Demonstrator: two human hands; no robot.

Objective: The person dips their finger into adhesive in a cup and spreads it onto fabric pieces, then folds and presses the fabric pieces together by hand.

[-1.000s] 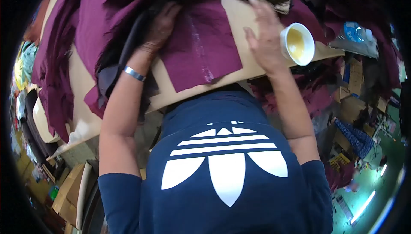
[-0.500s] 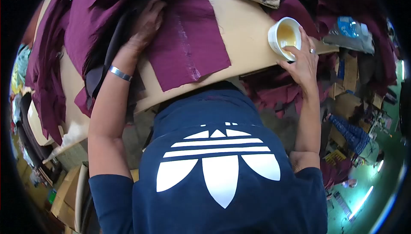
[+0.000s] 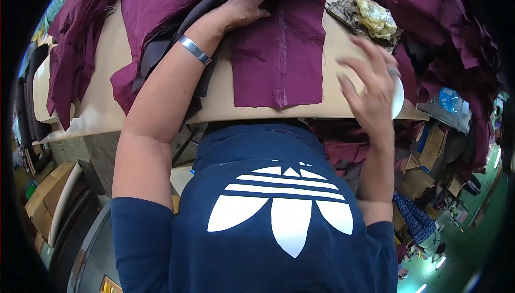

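On my feed the beige table (image 3: 110, 70) spans the upper part, with bunched maroon cloth (image 3: 166, 3) and dark cloth (image 3: 153, 57) over its left half. 1 maroon panel (image 3: 303, 51) lies flat at the middle of the near edge, a whitish strip running along it. I see the left hand (image 3: 244, 8) on the dark cloth beside the panel, fingers bent; I can't tell whether they pinch anything. The right hand (image 3: 373, 86), slightly blurred, has its fingers spread and curved above the table. Beyond it sits a yellowish lump (image 3: 375, 15). The white cup (image 3: 398, 100) is mostly hidden behind the right hand; contact I can't confirm.
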